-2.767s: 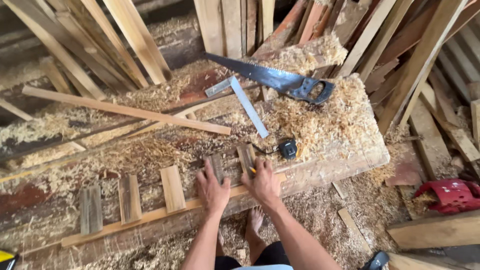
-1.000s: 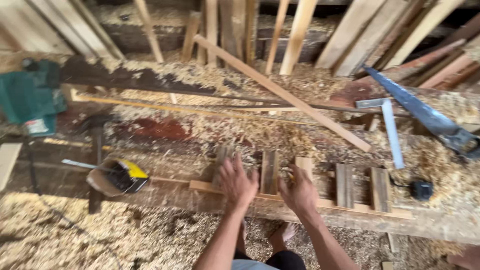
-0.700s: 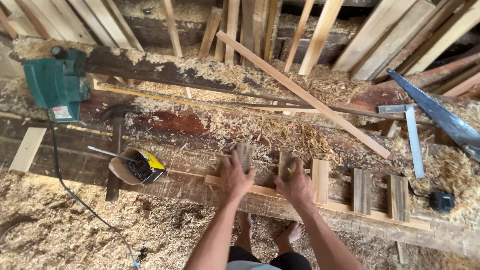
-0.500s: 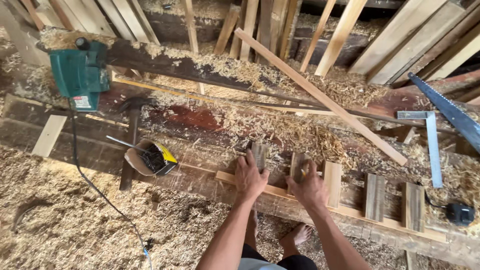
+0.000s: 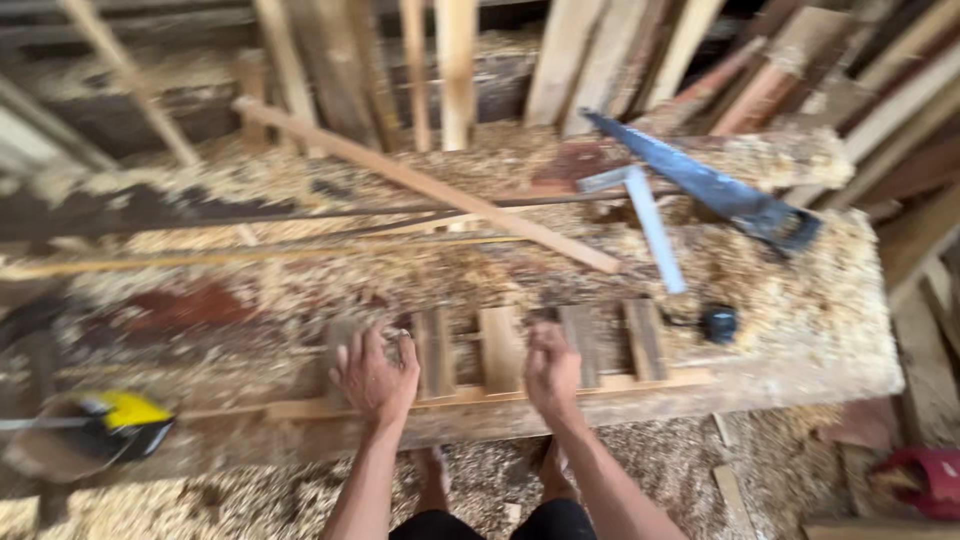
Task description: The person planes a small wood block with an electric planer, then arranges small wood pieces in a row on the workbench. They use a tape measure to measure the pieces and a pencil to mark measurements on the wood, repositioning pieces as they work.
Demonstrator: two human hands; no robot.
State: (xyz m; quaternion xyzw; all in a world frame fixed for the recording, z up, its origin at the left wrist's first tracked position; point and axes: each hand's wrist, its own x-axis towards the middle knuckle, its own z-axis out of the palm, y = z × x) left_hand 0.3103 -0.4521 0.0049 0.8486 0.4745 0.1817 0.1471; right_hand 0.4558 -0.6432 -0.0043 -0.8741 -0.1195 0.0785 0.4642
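Observation:
My left hand [image 5: 375,375] lies flat with spread fingers on the leftmost short wooden slat of a slatted piece [image 5: 500,350] that lies on the sawdust-covered workbench [image 5: 800,340]. My right hand [image 5: 550,368] rests on the long rail [image 5: 640,382] that joins the slats, between two of them. Several short slats stand side by side across that rail. The picture is blurred by motion.
A blue handsaw [image 5: 705,185] and a metal square [image 5: 650,225] lie at the back right, a small black tape measure [image 5: 718,323] beside the slats. A long batten [image 5: 430,185] crosses the bench. A yellow and black tool [image 5: 125,425] sits at left, planks lean behind, a red object [image 5: 925,480] at lower right.
The view has swung back to the right, so the green power tool has left the picture. Both hands have stayed on the slatted piece, now spread further apart.

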